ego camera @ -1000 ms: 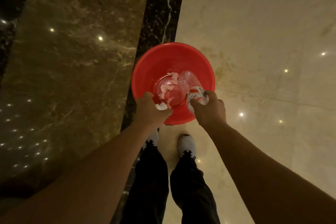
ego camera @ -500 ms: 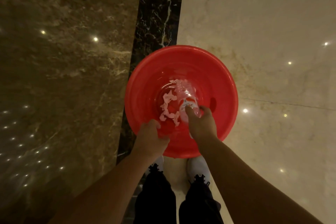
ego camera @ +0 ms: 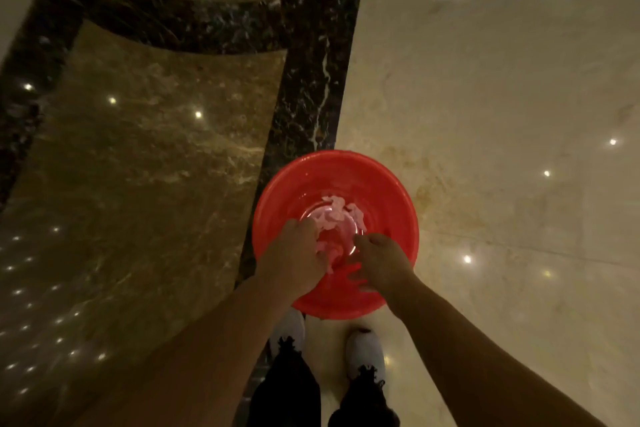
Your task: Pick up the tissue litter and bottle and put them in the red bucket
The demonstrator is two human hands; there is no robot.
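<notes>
The red bucket stands on the floor just ahead of my feet. Pale pink tissue litter lies scattered on its bottom. My left hand reaches over the near left rim with curled fingers. A few tissue pieces hang at its fingertips, and whether it grips them is unclear. My right hand hovers over the near right side, fingers apart and holding nothing. The bottle is not clearly visible; only a glossy ring shows at the bucket's bottom.
The floor is polished marble: cream slabs to the right, brown slabs to the left, and a black band between them running under the bucket. My white shoes stand right behind the bucket.
My right hand has let go of the bottle and now holds nothing. My left hand moved from the rim to over the bucket's inside. The view pulled back and tilted up.
</notes>
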